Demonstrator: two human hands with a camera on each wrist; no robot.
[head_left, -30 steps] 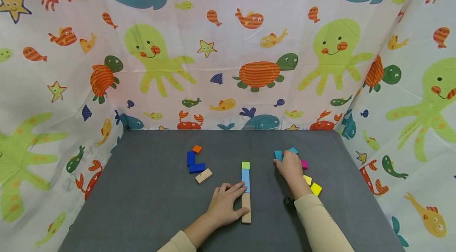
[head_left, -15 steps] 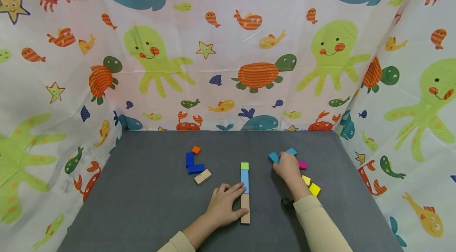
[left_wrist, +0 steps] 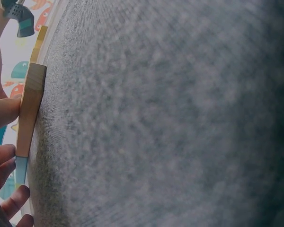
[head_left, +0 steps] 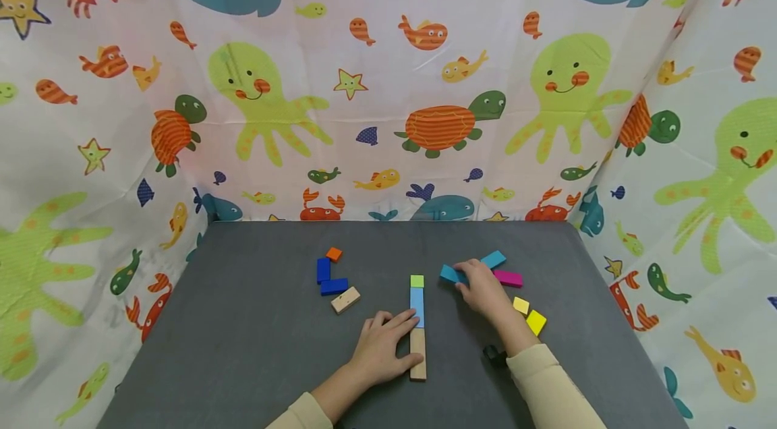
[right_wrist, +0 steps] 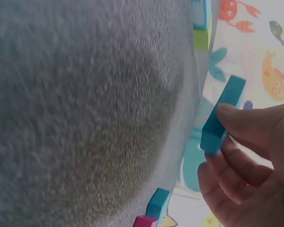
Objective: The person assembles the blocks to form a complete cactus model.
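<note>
A: What's been changed since a second ago?

B: A teal block [head_left: 448, 274] has been shifted away from the worktop's [head_left: 243, 355] right edge, toward its middle. It is pinched between thumb and fingers of the right hand [head_left: 485, 291], tilted, and judged lifted clear from the right wrist view.

A: What's been left behind?

B: A second teal block [head_left: 494, 259], nearer the far edge, and a pink block [head_left: 510, 278], now less covered by the hand. Two yellow blocks [head_left: 535, 322] are left between them and the near side.

A: Left hand?

B: The left hand [head_left: 382, 348] has hardly been moved. Fingers spread, nothing clasped; a wooden block [head_left: 417, 341] is touched by the thumb, a light blue block [head_left: 416, 299] by a fingertip.

A: And the row?

B: Unchanged: wooden, light blue, then a green block [head_left: 417, 281] toward the far edge, laid end to end.

A: Meaning?

B: The held block is judged split from its group and mid-carry, not yet released. The gap to the green block has been narrowed; no contact. The row seems to be steadied.
</note>
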